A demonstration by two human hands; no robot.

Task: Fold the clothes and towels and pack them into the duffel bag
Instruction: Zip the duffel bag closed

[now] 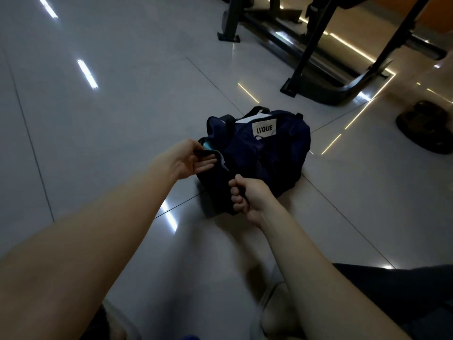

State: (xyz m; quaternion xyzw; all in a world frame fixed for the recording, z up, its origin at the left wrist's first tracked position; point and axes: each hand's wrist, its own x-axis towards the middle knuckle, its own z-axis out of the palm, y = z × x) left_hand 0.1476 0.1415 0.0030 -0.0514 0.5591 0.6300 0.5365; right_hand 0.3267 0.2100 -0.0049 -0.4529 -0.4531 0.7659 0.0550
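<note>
The duffel bag point(269, 153) is gripped by the left hand point(193, 159) and right hand point(247, 195). Beyond, a sandal point(422, 125) is cut off; contents are mostly hidden.

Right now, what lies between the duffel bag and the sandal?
Only bare glossy floor separates duffel bag and sandal, shown in the head view.

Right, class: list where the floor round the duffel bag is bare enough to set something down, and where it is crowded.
The widest bare floor lies left of the duffel bag, beyond the left hand. A narrower strip runs between bag and sandal. Behind the bag black frame legs crowd in; nearer, the right hand and the person's legs take the room.
</note>
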